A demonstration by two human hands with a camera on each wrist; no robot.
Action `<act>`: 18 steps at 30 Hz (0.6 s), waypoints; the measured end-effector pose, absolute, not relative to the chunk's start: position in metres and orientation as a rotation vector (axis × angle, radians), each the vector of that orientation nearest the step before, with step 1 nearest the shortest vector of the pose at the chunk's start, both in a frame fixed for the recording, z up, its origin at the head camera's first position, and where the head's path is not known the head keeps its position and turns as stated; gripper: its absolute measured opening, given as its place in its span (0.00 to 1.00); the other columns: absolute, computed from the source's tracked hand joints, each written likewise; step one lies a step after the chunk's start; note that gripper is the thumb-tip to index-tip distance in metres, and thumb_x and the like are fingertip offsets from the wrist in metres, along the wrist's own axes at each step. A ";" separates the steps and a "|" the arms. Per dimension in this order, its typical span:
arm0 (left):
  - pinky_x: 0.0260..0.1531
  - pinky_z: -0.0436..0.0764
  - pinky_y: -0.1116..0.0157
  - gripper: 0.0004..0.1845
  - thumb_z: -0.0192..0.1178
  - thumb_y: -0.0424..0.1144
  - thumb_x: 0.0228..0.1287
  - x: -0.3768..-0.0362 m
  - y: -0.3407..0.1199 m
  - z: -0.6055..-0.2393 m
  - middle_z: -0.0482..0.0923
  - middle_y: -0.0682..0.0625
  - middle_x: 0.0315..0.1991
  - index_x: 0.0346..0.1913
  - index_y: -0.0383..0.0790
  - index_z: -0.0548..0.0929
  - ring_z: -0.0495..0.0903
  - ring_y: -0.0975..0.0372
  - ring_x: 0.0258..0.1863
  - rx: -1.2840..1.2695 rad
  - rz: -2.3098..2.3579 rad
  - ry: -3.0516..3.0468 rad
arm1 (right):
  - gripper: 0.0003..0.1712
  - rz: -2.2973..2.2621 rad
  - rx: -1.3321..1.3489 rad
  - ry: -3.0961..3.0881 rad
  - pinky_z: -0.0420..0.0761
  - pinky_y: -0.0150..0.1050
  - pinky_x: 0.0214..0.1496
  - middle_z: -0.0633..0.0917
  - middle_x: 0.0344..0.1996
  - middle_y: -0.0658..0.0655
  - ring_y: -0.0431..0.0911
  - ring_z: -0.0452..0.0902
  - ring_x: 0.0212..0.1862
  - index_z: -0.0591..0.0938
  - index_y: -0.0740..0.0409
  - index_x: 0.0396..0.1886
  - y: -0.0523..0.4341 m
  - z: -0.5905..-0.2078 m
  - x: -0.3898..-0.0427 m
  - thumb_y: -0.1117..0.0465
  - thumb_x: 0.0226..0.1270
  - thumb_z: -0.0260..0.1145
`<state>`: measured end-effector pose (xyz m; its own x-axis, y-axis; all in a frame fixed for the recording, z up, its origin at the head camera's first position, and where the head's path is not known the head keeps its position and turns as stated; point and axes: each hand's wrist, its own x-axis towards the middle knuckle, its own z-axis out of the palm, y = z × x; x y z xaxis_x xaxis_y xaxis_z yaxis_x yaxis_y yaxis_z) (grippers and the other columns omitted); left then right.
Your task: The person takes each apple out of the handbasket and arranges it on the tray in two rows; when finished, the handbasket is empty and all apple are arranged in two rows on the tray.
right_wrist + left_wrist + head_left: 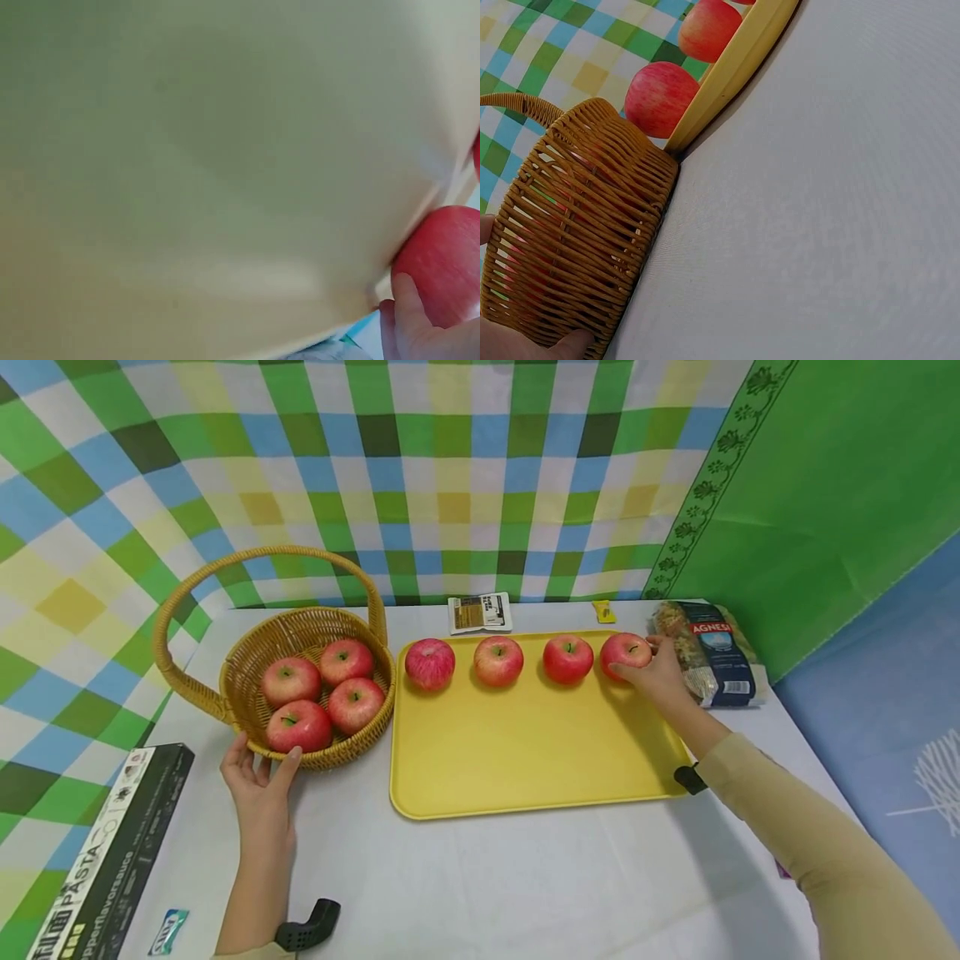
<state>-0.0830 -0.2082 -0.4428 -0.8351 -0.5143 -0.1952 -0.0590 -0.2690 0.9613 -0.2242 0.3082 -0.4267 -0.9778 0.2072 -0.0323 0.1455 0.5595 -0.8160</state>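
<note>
Showing a white counter (525, 877) w/ a yellow tray (525, 752) at centre and a wicker basket (255, 660) just left of it; basket wall and tray's left edge nearly touch. Right hand (660, 677) is at the tray's far right corner, fingers curled round the end apple (624, 653), which sits on the tray; grip = holding that apple. Right-wrist view confirms: fingertips (409, 300) lie against red apple skin beside the tray floor. Three more apples (498, 660) stand in a row along the tray's far edge, left of the held one, small gaps between them. Rest of the tray, i.e. the whole near part up to the front rim, is bare yellow.

Left hand (258, 781) rests at the basket's near side, fingers straight and spread, touching the weave; grip = wide, nothing enclosed. Left-wrist view shows the thumb under the basket's lower wall. Four apples (322, 693) lie packed in the basket, touching one another; handle arches over the far side.

Pasta bag (708, 652) lies just beyond the tray's right edge, close behind the right hand. Black pasta box (112, 860) lies along the counter's near-left edge. Small packet (480, 612) and yellow wrapper (602, 610) lie behind the tray, near the checked backdrop. Broad bare counter lies in front of the tray, between the two forearms.
</note>
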 end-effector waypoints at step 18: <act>0.64 0.66 0.66 0.42 0.64 0.32 0.63 -0.089 -0.210 -0.441 0.42 0.55 0.75 0.70 0.55 0.49 0.46 0.59 0.73 0.666 -2.144 -1.729 | 0.57 1.276 -0.106 -2.969 0.64 0.66 0.62 0.50 0.71 0.75 0.70 0.54 0.68 0.41 0.63 0.76 0.302 -0.368 -0.198 0.43 0.64 0.65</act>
